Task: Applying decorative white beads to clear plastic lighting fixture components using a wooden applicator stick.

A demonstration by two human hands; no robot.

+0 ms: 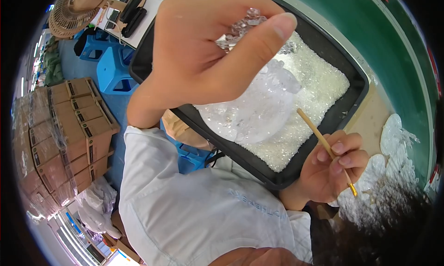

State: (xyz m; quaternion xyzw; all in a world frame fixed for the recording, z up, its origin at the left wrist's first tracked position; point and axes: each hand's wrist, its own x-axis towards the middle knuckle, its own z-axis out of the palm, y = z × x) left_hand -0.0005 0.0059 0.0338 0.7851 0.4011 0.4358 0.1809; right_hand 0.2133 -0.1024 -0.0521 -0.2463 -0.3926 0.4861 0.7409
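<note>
My left hand (196, 58) is raised over a black tray (358, 92), its thumb and fingers closed on a cluster of clear, crystal-like pieces (247, 25). Part of that cluster hides behind the hand. Below it, a whitish translucent rounded object (259, 111) lies on sparkling clear granules (321, 76) that fill the tray. At the tray's near right corner, my right hand (335, 166) grips a thin wooden stick (317, 133) with a golden band near its lower end. The stick's upper end points toward the rounded object.
Clear and white shaped pieces (393, 132) lie to the right of the tray, beside a green surface (393, 48). Blue stools (111, 69), a fan (76, 14) and a white table with black devices (134, 21) stand at far left. Wrapped cartons (64, 132) are stacked at left.
</note>
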